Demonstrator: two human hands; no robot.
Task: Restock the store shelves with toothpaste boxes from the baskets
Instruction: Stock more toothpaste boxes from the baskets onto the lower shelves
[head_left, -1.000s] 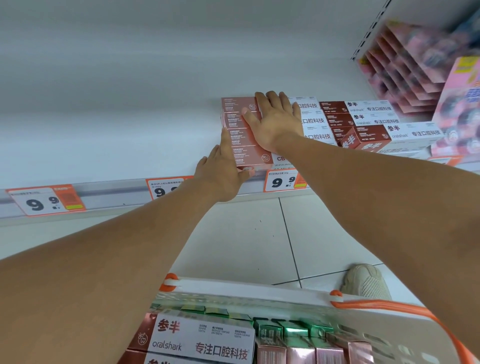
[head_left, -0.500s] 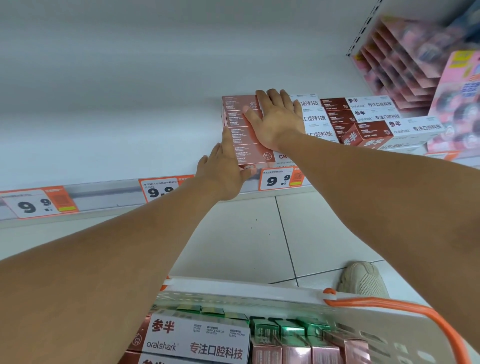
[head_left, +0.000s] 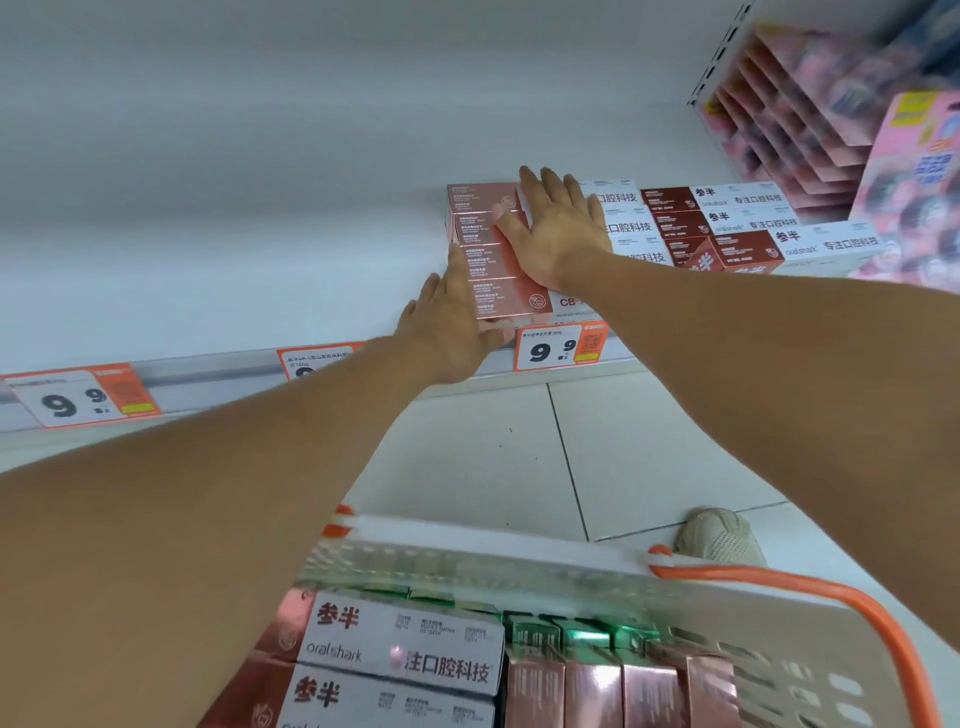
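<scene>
Several pink-and-white toothpaste boxes (head_left: 488, 260) lie side by side on the white shelf (head_left: 218, 291). My right hand (head_left: 558, 228) lies flat on top of them, fingers straight. My left hand (head_left: 447, 332) presses against the left ends of the nearest boxes, fingers extended and thumb at the shelf's front edge. To their right lie dark red-and-white toothpaste boxes (head_left: 737, 234). Below, a white basket (head_left: 519, 564) with an orange handle holds more boxes (head_left: 405, 649), some pink, some green.
Orange price tags (head_left: 561, 347) marked 9.9 run along the shelf's front rail. The shelf left of the boxes is bare. Pink packaged goods (head_left: 883, 156) fill the upper right. A beige shoe (head_left: 719, 535) stands on the tiled floor beside the basket.
Both hands stay on the pink boxes in nearly the same place; the view has shifted slightly.
</scene>
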